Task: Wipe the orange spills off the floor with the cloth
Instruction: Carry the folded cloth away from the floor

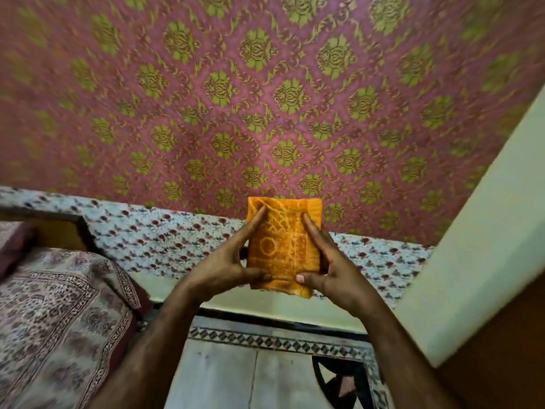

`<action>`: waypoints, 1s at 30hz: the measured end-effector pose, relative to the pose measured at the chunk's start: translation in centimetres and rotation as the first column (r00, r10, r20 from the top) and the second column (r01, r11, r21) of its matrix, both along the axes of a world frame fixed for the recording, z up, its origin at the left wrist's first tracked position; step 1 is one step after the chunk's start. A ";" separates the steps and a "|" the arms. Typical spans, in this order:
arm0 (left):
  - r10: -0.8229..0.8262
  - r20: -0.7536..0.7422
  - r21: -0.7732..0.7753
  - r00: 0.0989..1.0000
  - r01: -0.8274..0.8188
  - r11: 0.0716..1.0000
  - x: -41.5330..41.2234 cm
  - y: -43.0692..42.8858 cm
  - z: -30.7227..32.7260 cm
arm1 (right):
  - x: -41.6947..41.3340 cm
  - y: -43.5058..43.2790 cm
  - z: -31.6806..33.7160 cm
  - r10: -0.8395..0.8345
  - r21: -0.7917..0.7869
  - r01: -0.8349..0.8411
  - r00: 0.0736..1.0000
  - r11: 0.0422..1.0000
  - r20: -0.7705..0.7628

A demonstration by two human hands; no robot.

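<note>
A pink wall covering patterned with green floral medallions fills the upper part of the view, and below it runs a pale band of fabric printed with small dark red flowers. At lower left lies a bed under a brown-and-cream printed spread, and a plain pale green wall angles up along the right. The floor at the bottom is grey stone with a black-and-white diamond border. In the middle, raised in the air well above the floor, is the folded orange cloth, upright and rectangular. The left hand and the right hand clasp it from either side, fingers laid along its front and thumbs pressing its lower edge.
</note>
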State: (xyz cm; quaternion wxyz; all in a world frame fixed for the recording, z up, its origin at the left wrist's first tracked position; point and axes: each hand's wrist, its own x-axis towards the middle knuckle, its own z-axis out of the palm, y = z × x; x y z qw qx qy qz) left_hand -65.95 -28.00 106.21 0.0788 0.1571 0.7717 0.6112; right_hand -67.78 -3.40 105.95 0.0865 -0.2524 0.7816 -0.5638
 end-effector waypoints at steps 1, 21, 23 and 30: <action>0.005 -0.002 -0.006 1.000 -0.005 1.000 1.5 0.7 0.4 | 1.7 0.6 0.5 -0.008 0.015 0.008 1.000 1.000 -0.018; -0.097 -0.127 -0.039 0.987 0.092 0.995 26.3 1.8 4.6 | 28.2 2.3 3.7 -0.088 -0.006 0.088 0.983 0.996 -0.161; -0.124 -0.153 -0.054 0.980 0.117 0.992 28.8 1.0 4.7 | 31.0 1.5 3.8 -0.104 -0.014 0.103 0.982 0.995 -0.160; -0.160 -0.226 -0.054 0.961 0.152 0.987 37.7 -2.8 4.5 | 40.7 -2.3 3.9 -0.131 0.022 0.137 0.974 0.990 -0.187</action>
